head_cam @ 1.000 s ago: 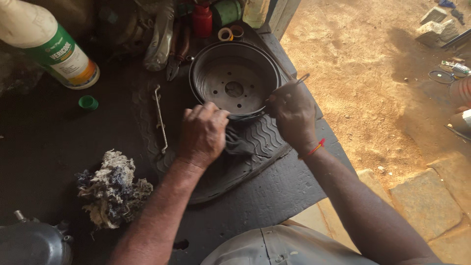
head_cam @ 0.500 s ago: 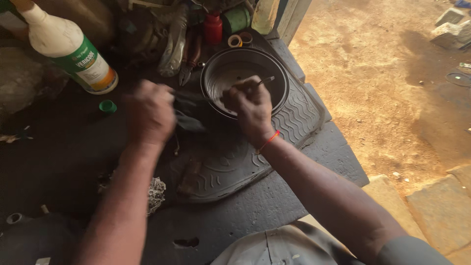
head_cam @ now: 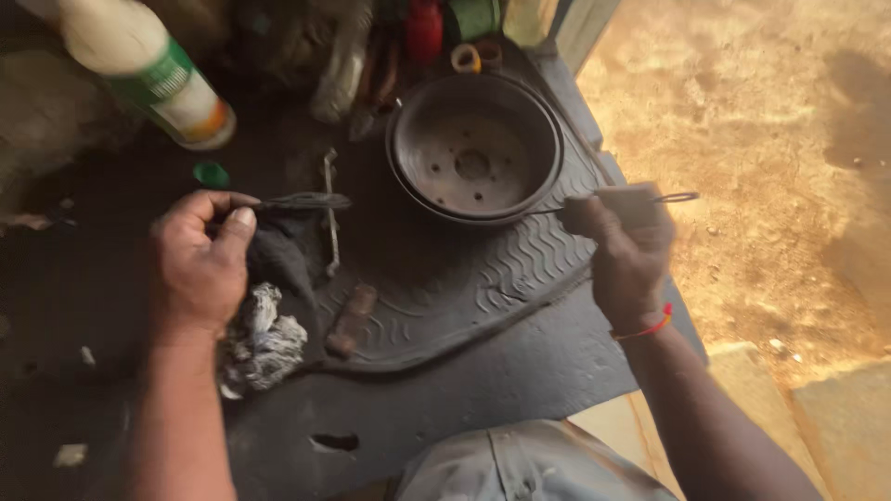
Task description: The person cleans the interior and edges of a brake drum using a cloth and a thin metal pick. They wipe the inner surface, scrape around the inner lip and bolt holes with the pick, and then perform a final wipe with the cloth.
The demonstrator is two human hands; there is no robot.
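The round, rusty-dark metal brake drum [head_cam: 474, 148] sits open side up on a ribbed black rubber mat [head_cam: 483, 278] near the counter's far right edge. Just beside its rim, the right hand [head_cam: 626, 255] is closed around a thin wire-handled tool [head_cam: 650, 199]. The left hand [head_cam: 200, 264] grips a slim dark tool [head_cam: 302, 200] above a grey crumpled rag [head_cam: 260, 339]. A white plastic bottle with a green label [head_cam: 153, 70] lies near the far left corner.
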